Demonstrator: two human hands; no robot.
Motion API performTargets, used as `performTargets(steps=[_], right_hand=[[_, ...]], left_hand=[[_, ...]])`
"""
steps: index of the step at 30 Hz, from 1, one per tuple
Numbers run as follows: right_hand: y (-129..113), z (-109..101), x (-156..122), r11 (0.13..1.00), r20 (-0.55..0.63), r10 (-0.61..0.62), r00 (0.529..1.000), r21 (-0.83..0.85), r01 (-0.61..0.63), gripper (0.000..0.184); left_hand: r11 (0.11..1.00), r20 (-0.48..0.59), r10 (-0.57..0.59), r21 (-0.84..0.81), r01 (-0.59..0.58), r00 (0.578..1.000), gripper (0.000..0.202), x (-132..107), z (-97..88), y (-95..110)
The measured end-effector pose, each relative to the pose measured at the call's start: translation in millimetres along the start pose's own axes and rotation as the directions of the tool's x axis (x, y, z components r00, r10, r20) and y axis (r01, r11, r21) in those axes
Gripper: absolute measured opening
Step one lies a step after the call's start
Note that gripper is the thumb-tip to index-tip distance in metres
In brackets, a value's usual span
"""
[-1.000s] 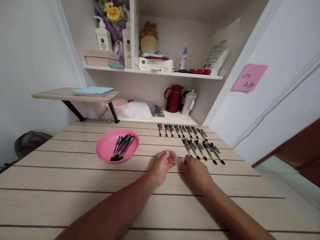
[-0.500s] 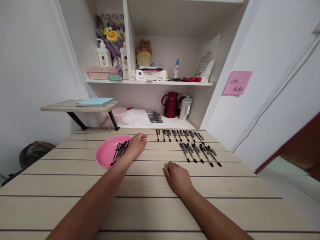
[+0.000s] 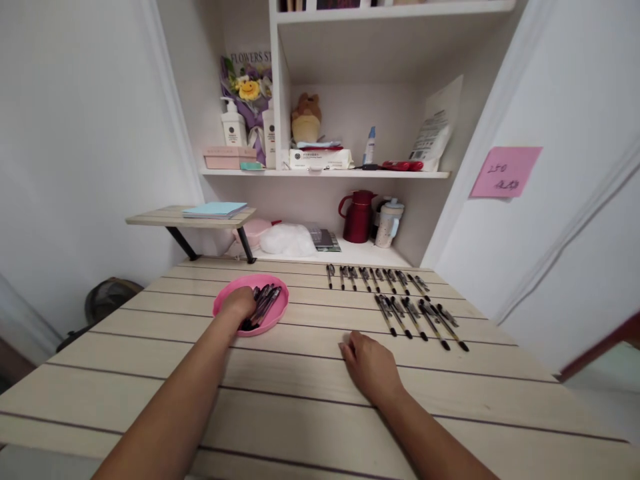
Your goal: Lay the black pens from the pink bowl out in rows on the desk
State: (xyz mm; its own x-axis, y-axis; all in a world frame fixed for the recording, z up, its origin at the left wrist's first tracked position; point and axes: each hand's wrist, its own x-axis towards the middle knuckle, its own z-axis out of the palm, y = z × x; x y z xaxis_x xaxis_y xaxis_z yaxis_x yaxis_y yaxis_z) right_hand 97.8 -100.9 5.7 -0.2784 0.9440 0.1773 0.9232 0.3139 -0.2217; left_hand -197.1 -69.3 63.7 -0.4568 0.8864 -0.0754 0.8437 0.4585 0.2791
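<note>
My left hand (image 3: 240,303) is down in the pink plate (image 3: 285,308) at the left of the table, against the left side of a pile of black pens (image 3: 265,305). Its fingers are bent down and hidden, so I cannot see what they hold. With its fingers curled in and no object showing in it, my right hand (image 3: 371,363) rests on the table, closed. Beyond it, several capped pens lie side by side in two rows, a back row (image 3: 370,279) and a nearer row (image 3: 420,321) to the right.
Behind the table is a white shelf unit (image 3: 325,174) with a dark red jug (image 3: 358,217) and a light tumbler (image 3: 389,223). A small raised shelf (image 3: 167,217) bearing blue paper (image 3: 215,209) stands at the back left. A pink note (image 3: 506,172) sticks to the right wall.
My left hand has moved from beyond the plate's right side, back and left into the plate at the pens. My right hand stays curled on the table. The camera view has shifted slightly.
</note>
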Motion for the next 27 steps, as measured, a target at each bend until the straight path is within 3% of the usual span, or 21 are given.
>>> performTargets(steps=[5,8,9,10,11,12,13,14,16,19,21,24,27], right_hand=[[6,4,0,0.998,-0.015,0.017,1.000,0.068,-0.016,0.026],[7,2,8,0.945,-0.006,0.053,0.999,0.322,-0.048,0.034],[6,0,12,0.868,0.012,0.069,0.998,0.492,-0.066,0.037],[4,-3,16,0.731,0.043,0.082,0.996,0.677,-0.089,0.040],[1,-6,21,0.537,0.082,0.088,0.993,0.836,-0.117,0.042],[-3,-9,25,0.319,0.121,0.086,0.989,0.937,-0.142,0.045],[-7,-12,29,0.124,0.157,0.081,0.984,0.978,-0.166,0.046],[-12,-13,31,-0.014,0.189,0.081,0.979,0.982,-0.189,0.045],[-19,-12,34,-0.118,0.254,0.102,0.962,0.963,-0.242,0.041],[-24,-4,32,-0.139,0.321,0.189,0.928,0.944,-0.298,0.037],[-23,0,31,-0.190,0.327,0.207,0.922,0.938,-0.290,0.035],[-20,0,32,-0.291,0.312,0.161,0.936,0.922,-0.257,0.029],[-17,-6,33,-0.351,0.273,0.142,0.951,0.913,-0.210,0.025]], left_hand=[[0.966,-0.119,-0.004,-0.259,-0.027,0.993,0.024,-18,-10.5,12],[0.880,-0.098,0.075,-0.461,-0.112,0.992,0.032,-43,0.3,42],[0.817,-0.059,0.131,-0.559,-0.141,0.990,0.032,-53,8.3,55],[0.599,0.043,0.262,-0.790,-0.127,0.964,0.032,-63,18.4,69],[0.383,0.123,0.364,-0.923,-0.028,0.923,0.030,-73,30.1,83],[0.226,0.172,0.429,-0.971,0.079,0.887,0.029,-83,43.0,95],[0.136,0.204,0.461,-0.978,0.159,0.863,0.027,-93,56.2,107],[0.095,0.218,0.465,-0.976,0.197,0.858,0.026,-101,69.2,116],[0.075,0.217,0.431,-0.976,0.205,0.876,0.025,-113,91.6,128],[0.055,0.258,0.388,-0.965,0.257,0.885,0.024,-120,109.4,131],[-0.007,0.344,0.448,-0.921,0.389,0.825,0.025,-119,110.1,127],[-0.094,0.422,0.585,-0.813,0.575,0.692,0.026,-114,101.9,119],[-0.081,0.423,0.693,-0.760,0.645,0.585,0.020,-107,92.1,114]])
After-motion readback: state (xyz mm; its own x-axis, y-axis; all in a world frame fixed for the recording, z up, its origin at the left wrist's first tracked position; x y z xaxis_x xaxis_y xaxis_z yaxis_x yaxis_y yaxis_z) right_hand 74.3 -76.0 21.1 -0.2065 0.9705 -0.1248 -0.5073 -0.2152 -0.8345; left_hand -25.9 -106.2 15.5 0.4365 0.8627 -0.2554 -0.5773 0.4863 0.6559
